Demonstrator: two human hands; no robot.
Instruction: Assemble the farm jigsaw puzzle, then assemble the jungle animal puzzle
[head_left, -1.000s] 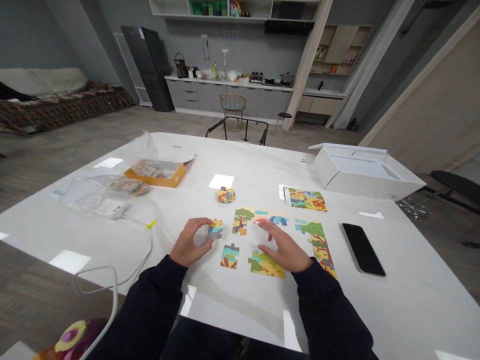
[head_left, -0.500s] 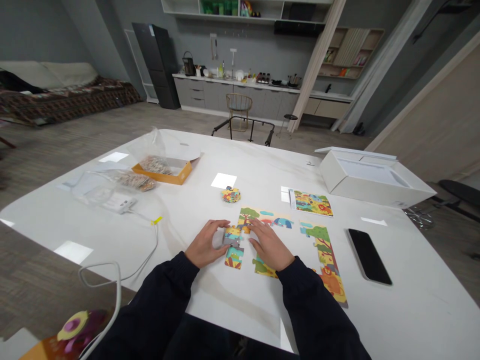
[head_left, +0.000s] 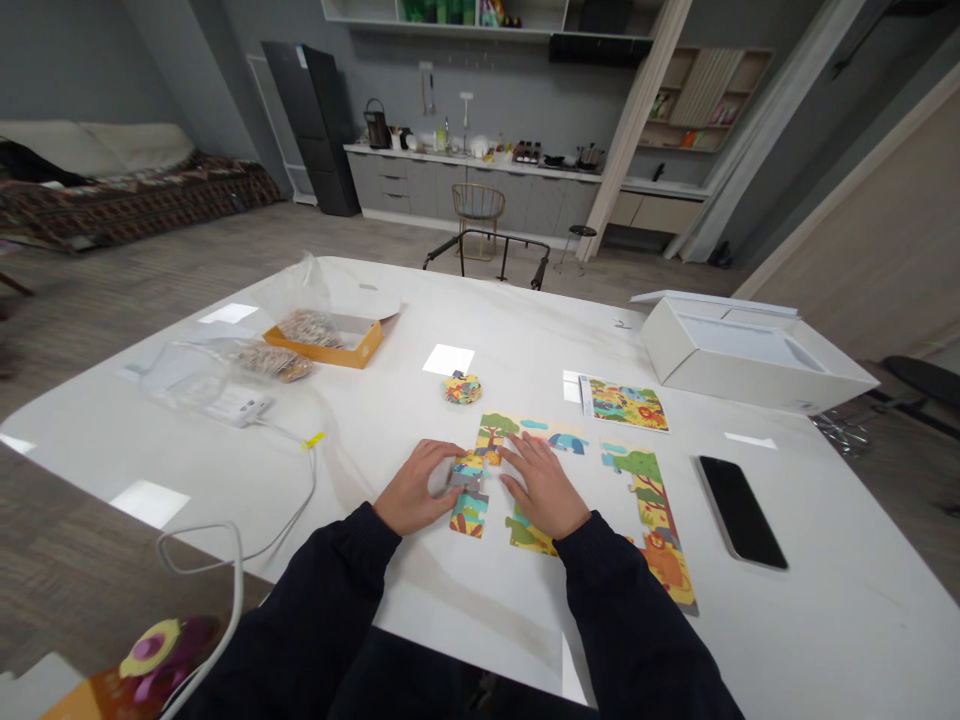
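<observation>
Since the earlier frame, the left hand [head_left: 414,488] has slid right, its curled fingers [head_left: 442,455] gripping a puzzle piece [head_left: 466,472] against the tree section [head_left: 495,432]. The right hand [head_left: 541,485] lies open and flat just beside it, and a teal piece [head_left: 469,514] sits just beyond the left hand's heel.

jigsaw pieces [head_left: 466,478] partly under left hand [head_left: 414,488], purple object [head_left: 166,648] cut off, counter items [head_left: 480,150] too small

Narrow gap between puzzle strip [head_left: 651,510] and smartphone [head_left: 741,513]
</observation>
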